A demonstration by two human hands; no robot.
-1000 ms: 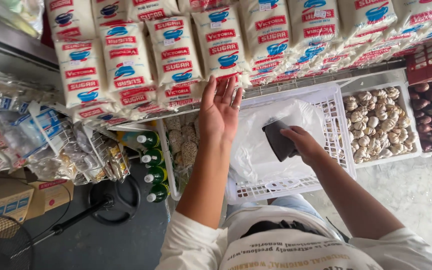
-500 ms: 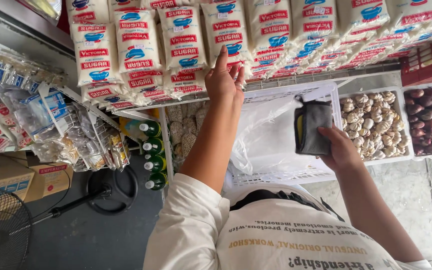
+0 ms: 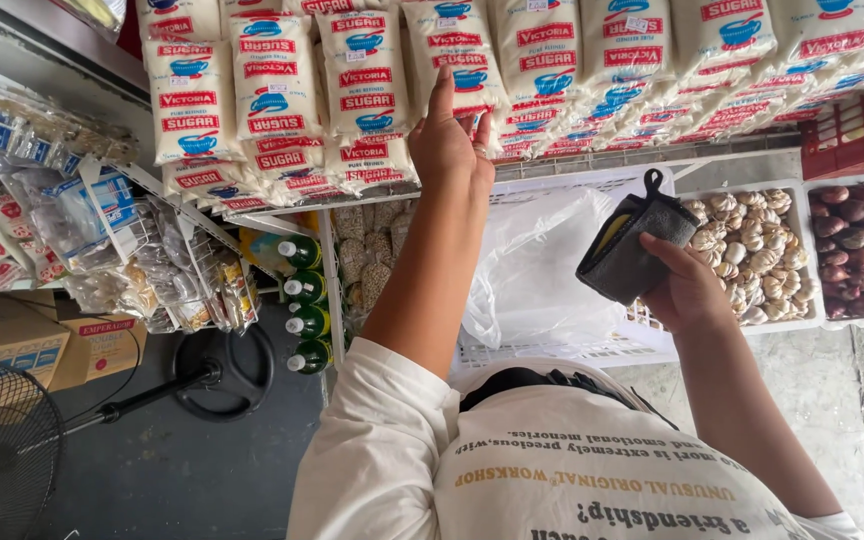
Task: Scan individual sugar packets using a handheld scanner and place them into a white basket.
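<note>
Right hand (image 3: 687,290) grips one dark grey pouch (image 3: 632,250) over the white crate (image 3: 552,355), fingers wrapped round it. Four green bottles (image 3: 302,305) stand stacked at the rack's edge. Beyond, left hand (image 3: 452,140) is up, fingers loosely spread, touching one sugar bag (image 3: 452,55) among the shelf's rows.

Sugar bags (image 3: 362,90) hang at twelve o'clock, left hand (image 3: 449,140) touching them; garlic crate (image 3: 752,250) at two o'clock, beside the right hand (image 3: 687,290) holding a pouch (image 3: 632,255); bottles (image 3: 304,315) at ten; fan (image 3: 2,450) at eight.
</note>
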